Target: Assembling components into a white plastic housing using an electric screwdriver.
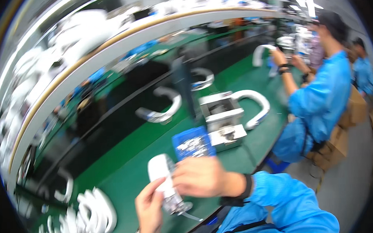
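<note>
Over the near edge of the green bench, a white curved plastic part [158, 166] is between my hands. Metal-looking pieces and a thin pale strip hang from its lower end, blurred. My left hand [150, 209] grips its left side with thumb and fingers. My right hand [201, 177] is closed with its fingertips at the part's right side; anything small between them is hidden. Just beyond my right hand lies a blue tray [177, 143] holding many small light-coloured pieces.
A pale box-shaped device [224, 114] stands behind the tray, a white curved part [259, 104] beside it. Similar white parts [92, 212] are piled at left. A dark post [183, 87] rises mid-bench; a long shelf [106, 42] runs above. A co-worker [324, 88] in blue sits at right.
</note>
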Demonstrator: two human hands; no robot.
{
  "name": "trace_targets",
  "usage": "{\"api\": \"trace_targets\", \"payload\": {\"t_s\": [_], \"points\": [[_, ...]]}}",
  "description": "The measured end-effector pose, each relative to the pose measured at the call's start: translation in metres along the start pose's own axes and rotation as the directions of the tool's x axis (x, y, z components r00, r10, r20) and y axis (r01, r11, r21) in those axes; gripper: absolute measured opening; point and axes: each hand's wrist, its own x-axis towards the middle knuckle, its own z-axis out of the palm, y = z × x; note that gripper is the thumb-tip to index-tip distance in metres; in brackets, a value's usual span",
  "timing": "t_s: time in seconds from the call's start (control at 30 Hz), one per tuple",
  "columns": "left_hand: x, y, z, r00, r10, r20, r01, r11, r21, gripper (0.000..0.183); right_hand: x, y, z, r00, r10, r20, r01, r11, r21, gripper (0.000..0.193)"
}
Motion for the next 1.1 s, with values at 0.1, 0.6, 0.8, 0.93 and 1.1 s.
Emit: {"api": "trace_targets", "payload": {"t_s": [0.1,0.6,0.8,0.93,1.1], "points": [[-0.001,0.021,0.016,0.992,-0.046,0.114,0.065,0.985,-0.162,0.042,-0.012,-0.001,-0.004,0.995,0.101,-0.027,-0.098,0.990,0.097,0.025],[-0.007,0.020,0.016,0.989,-0.016,0.150,0.045,0.980,-0.193,0.047,-0.014,-0.025,0.011,0.997,-0.082,0.002,0.081,0.985,-0.150,0.023],[-0.007,0.020,0.013,0.988,-0.032,0.149,0.058,0.983,-0.172,0.051,-0.008,-0.005,-0.008,0.998,-0.043,-0.050,0.035,0.987,-0.157,0.026],[-0.005,0.023,0.020,0.981,-0.095,0.170,0.126,0.975,-0.182,0.051,0.058,0.064,-0.017,0.866,0.349,-0.358,-0.298,0.935,0.190,0.045],[0.009,0.021,0.022,0.972,-0.110,0.209,0.146,0.976,-0.163,0.052,0.101,0.083,-0.047,0.823,0.499,0.270,-0.502,0.419,0.757,0.060]]}}
